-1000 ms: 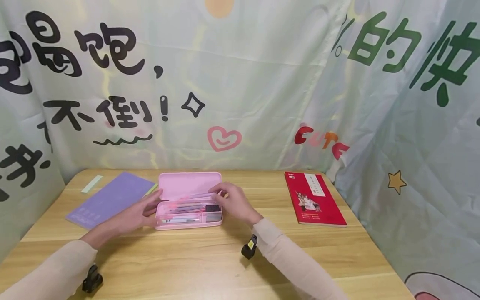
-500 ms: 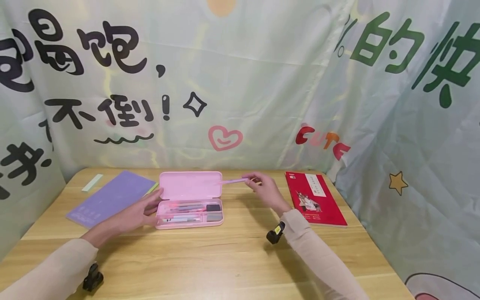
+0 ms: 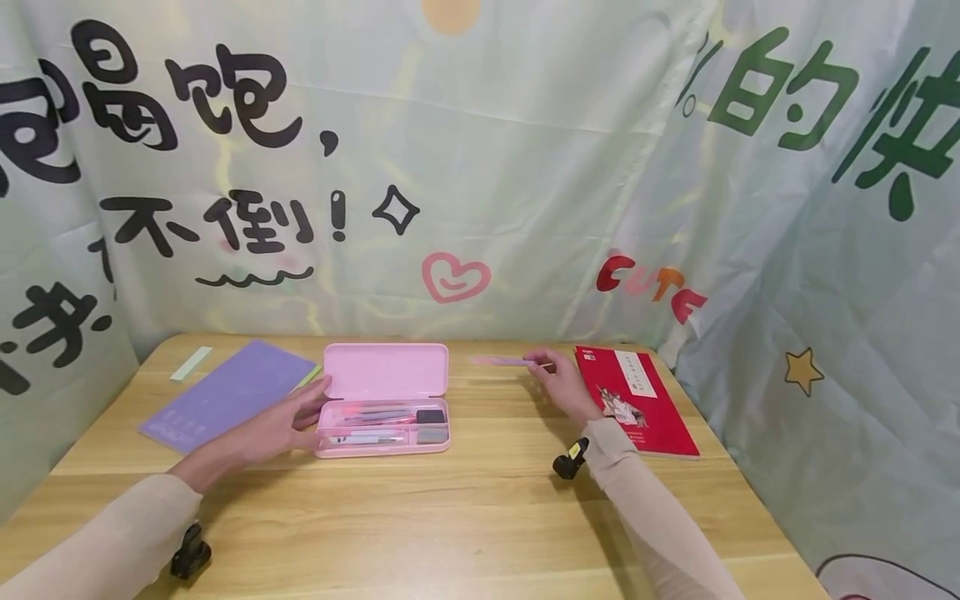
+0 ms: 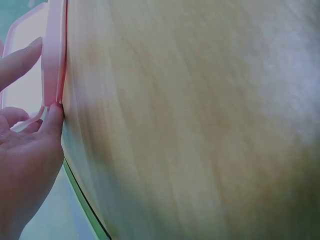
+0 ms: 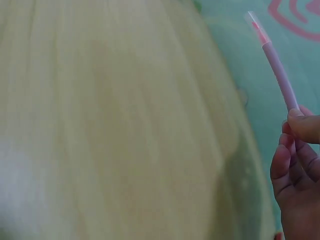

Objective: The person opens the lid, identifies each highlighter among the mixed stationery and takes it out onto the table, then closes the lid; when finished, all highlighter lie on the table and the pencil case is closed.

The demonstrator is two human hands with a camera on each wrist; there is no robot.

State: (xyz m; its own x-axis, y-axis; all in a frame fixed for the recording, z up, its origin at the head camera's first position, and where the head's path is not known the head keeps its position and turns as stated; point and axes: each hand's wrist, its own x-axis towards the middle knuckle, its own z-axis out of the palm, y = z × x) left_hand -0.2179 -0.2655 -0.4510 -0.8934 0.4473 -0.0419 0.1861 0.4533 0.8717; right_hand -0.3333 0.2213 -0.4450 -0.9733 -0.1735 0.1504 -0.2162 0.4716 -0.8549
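An open pink pencil case lies on the table with its lid tipped back. Pens and a dark eraser-like block show in its tray. My left hand holds the case's left end, thumb toward the front and fingers near the hinge. In the left wrist view, the thumb and a finger lie against the case's wall. To the right, my right hand pinches a slim lilac pen between thumb and fingers. Its clear-capped end with a pink tip points left, above the table.
A purple notebook lies left of the case, with a pale strip beyond it. Near my right hand is a red booklet. A printed curtain hangs behind the wooden table.
My right hand has lifted the lilac pen from the pencil case and carried it right, close to the red booklet. My left hand stays at the case's left end.
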